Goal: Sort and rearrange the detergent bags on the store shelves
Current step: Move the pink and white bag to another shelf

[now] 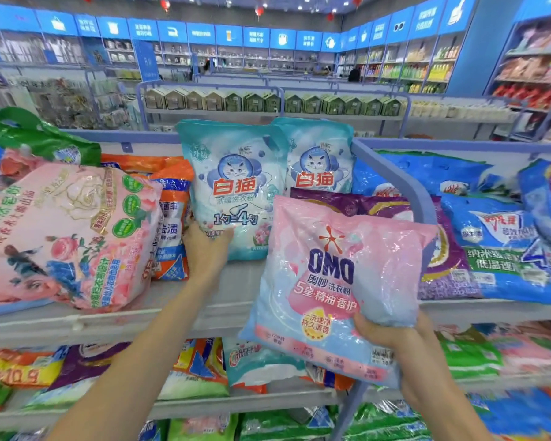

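My right hand grips the lower right corner of a pink and pale blue OMO detergent bag, held upright in front of the top shelf. My left hand holds the bottom left edge of a teal cat-logo bag, which stands upright on the top shelf. A second teal cat-logo bag stands right behind it to the right. A purple bag lies behind the OMO bag.
A large pink rose-print bag and orange bags lie left on the shelf. Blue bags fill the right section past a grey divider rail. Lower shelves hold several mixed bags. More aisles stand behind.
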`<action>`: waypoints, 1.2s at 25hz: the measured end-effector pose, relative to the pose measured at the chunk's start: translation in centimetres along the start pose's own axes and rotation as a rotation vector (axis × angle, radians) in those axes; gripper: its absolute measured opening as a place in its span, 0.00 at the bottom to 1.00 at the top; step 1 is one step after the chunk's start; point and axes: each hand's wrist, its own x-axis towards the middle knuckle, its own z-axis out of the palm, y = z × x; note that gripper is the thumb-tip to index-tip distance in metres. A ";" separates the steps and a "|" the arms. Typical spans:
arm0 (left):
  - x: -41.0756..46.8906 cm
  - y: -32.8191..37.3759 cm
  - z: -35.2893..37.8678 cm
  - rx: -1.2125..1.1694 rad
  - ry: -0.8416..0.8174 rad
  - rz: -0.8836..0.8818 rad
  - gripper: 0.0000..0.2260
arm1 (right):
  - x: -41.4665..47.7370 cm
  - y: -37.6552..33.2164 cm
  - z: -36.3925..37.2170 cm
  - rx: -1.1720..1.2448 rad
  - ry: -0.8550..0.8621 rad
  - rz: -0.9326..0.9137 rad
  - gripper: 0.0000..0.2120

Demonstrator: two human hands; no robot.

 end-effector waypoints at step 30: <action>-30.1 7.3 0.8 -0.260 -0.857 -0.130 0.18 | -7.2 -0.4 -15.7 0.143 -0.026 0.032 0.17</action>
